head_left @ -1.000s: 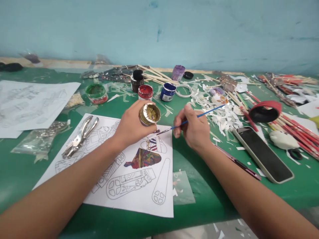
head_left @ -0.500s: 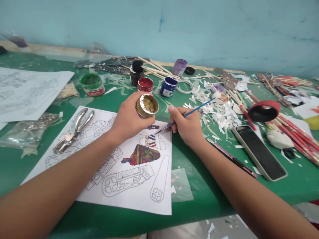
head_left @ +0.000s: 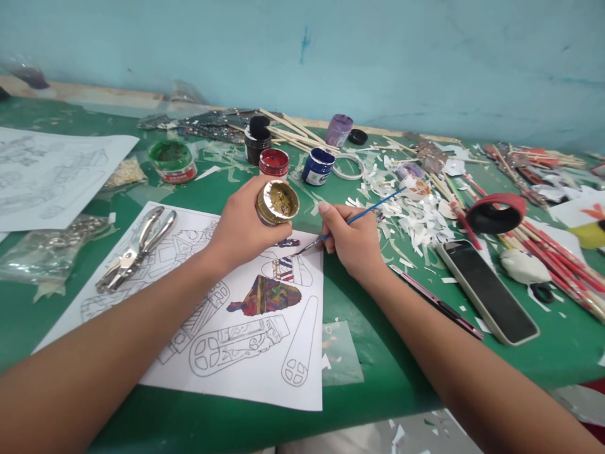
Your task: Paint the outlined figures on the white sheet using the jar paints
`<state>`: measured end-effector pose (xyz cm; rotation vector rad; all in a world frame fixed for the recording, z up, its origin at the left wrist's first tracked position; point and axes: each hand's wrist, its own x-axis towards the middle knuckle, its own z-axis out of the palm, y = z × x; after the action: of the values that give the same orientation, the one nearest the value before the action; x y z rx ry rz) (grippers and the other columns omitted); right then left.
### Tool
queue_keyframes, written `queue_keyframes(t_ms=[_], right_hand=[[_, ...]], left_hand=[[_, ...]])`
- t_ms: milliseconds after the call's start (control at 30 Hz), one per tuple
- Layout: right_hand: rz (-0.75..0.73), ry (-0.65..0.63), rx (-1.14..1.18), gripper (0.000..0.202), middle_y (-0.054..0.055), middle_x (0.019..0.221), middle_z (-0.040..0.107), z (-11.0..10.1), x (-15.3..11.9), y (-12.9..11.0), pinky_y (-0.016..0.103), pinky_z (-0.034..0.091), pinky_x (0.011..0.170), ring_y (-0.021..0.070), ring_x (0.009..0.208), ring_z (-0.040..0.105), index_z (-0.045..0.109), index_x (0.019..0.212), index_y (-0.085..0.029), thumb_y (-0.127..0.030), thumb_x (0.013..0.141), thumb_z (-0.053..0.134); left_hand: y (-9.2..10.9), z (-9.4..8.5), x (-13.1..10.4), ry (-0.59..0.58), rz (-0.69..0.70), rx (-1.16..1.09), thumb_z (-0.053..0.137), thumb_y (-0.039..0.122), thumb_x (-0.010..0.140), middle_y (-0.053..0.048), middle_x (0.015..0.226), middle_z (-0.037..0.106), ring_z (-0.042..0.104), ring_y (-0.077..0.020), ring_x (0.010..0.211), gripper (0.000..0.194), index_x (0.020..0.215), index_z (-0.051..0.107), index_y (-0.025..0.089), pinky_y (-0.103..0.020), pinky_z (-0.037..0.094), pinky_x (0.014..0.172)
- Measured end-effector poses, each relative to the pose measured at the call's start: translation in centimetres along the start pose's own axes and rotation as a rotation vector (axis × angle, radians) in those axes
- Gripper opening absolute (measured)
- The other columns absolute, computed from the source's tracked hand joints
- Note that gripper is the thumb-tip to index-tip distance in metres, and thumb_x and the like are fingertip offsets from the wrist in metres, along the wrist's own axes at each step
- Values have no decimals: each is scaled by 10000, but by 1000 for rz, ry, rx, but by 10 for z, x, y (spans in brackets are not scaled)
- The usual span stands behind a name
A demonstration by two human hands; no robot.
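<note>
My left hand [head_left: 241,230] holds an open jar of gold paint [head_left: 277,202] tilted above a white outline drawing sheet [head_left: 198,315]. My right hand [head_left: 352,243] grips a thin blue paintbrush [head_left: 359,217]. The brush tip touches the paper near a small striped painted shape [head_left: 285,268], just below the jar. A larger shape painted in red, blue and yellow [head_left: 265,295] lies lower on the sheet. The rest of the outlines are unpainted.
Metal punch pliers [head_left: 135,249] lie on the sheet's left corner. Green [head_left: 172,161], black [head_left: 258,140], red [head_left: 274,162], blue [head_left: 318,166] and purple [head_left: 339,130] paint jars stand behind. A phone [head_left: 486,290], red tape roll [head_left: 496,213], sticks and paper scraps [head_left: 416,217] crowd the right.
My right hand has dropped from beside the jar so the brush tip now rests on the paper. The view has shifted slightly; my left hand still holds the jar.
</note>
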<state>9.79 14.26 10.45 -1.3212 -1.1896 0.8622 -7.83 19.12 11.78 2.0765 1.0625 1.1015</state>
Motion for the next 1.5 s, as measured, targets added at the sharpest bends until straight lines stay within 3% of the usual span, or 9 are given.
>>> queue_keyframes(t_ms=[367,833,1067,1500], right_hand=[[5,1,-37,524,-74,347,417,0,-1,-1,216,445,407,65,321,426,496,472,-205,-549,832,658],[-15,-40,-77,493,-67,366,437,-2,-2,-1,214,375,389,57,327,403,506,489,-202,-498,862,632],[27,-7,-52,509,-64,340,419,-2,-1,-3,221,438,410,74,323,439,490,467,-210,-510,852,638],[17,-23,-77,494,-66,343,431,-2,-1,-4,206,392,387,60,315,422,504,465,-203,-471,853,650]], left_hand=[[-2,2,1,11,13,-20,715,163,634,-38,1037,696,657,-229,930,449,1077,643,175,-350,523,850],[-3,2,1,20,29,-28,717,149,624,-39,1022,696,659,-228,924,446,1064,645,176,-347,522,844],[-3,2,1,16,25,-28,717,164,629,-35,1025,701,661,-229,917,439,1060,643,188,-355,530,843],[-2,2,1,15,23,-26,722,166,631,-36,1017,694,663,-234,917,443,1066,638,183,-361,535,847]])
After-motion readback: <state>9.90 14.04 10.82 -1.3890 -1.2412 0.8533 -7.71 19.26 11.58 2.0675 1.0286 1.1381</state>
